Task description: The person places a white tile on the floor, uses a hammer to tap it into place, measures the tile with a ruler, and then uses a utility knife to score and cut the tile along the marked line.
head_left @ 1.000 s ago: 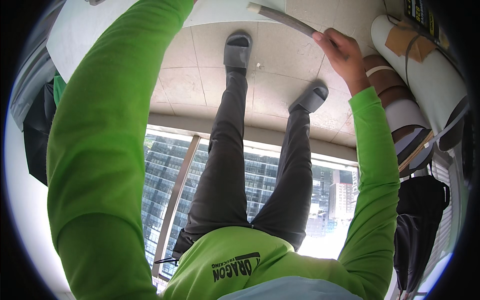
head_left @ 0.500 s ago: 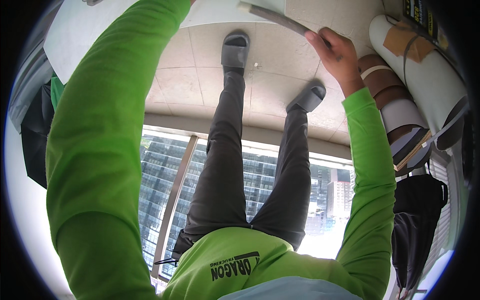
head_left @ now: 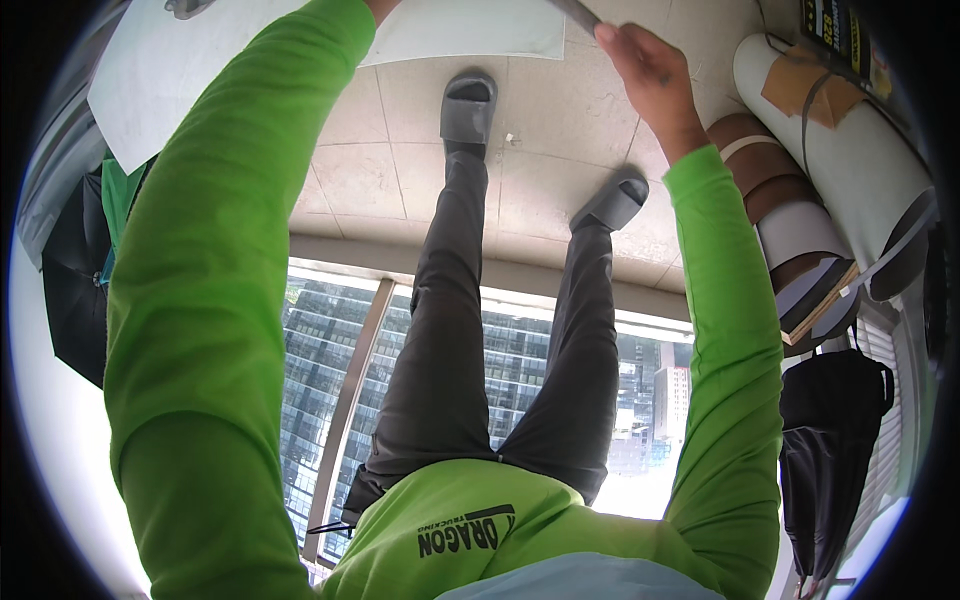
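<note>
My right hand [head_left: 645,68] is closed round one end of a thin, flat grey-brown stick [head_left: 577,12], thumb along it. The rest of the stick runs out past the upper edge, so its full length and far end are hidden. Only a sliver of my left hand [head_left: 381,8] shows beyond the green sleeve at the top edge; its fingers are out of sight. Between the hands lies a large pale sheet [head_left: 480,35] with a straight right edge, reaching behind my left forearm.
Sandals [head_left: 468,108] are on my feet on the tiled floor [head_left: 555,150]. Large rolls of material [head_left: 830,130] lean at the right, above a black bag [head_left: 835,440]. A black umbrella [head_left: 75,270] is at the left. A window [head_left: 330,350] is behind my legs.
My right hand has moved up and slightly left with the stick, so less of the stick shows. My left forearm has shifted slightly. More of the pale sheet's lower edge is visible.
</note>
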{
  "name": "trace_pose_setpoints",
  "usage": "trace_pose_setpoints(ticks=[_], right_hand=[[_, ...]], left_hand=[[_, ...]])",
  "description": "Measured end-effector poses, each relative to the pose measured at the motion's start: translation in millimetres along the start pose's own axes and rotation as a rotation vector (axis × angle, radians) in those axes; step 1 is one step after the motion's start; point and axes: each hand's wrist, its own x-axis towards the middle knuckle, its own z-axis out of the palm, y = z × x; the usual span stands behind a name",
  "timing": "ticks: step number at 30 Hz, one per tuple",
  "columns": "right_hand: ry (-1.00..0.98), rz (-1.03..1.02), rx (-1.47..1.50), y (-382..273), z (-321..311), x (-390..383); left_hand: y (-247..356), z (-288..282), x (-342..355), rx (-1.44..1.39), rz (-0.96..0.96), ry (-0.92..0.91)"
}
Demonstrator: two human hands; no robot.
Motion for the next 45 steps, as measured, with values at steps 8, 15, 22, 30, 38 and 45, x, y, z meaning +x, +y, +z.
trace_pose_setpoints(ticks=[8,15,22,30,38,45], right_hand=[[-0.034,0.039,0.005,10,-2,-49],[0.098,0.147,0.201,-19,6,12],[0.041,0.155,0.164,4,-3,-49],[0.056,0.081,0.017,4,-1,-25],[0.019,0.161,0.216,-38,-12,49],[0.039,0.050,-0.024,-22,-9,-8]], left_hand=[[-1,-5,-2,0.001,-0.012,0.004],[2,-3,1,-0.009,-0.018,-0.016],[-12,-6,6,0.003,0.050,-0.052],[-34,-17,23,0.150,-0.009,-0.022],[-36,-18,23,0.090,-0.036,-0.050],[-34,-24,25,0.088,-0.040,-0.075]])
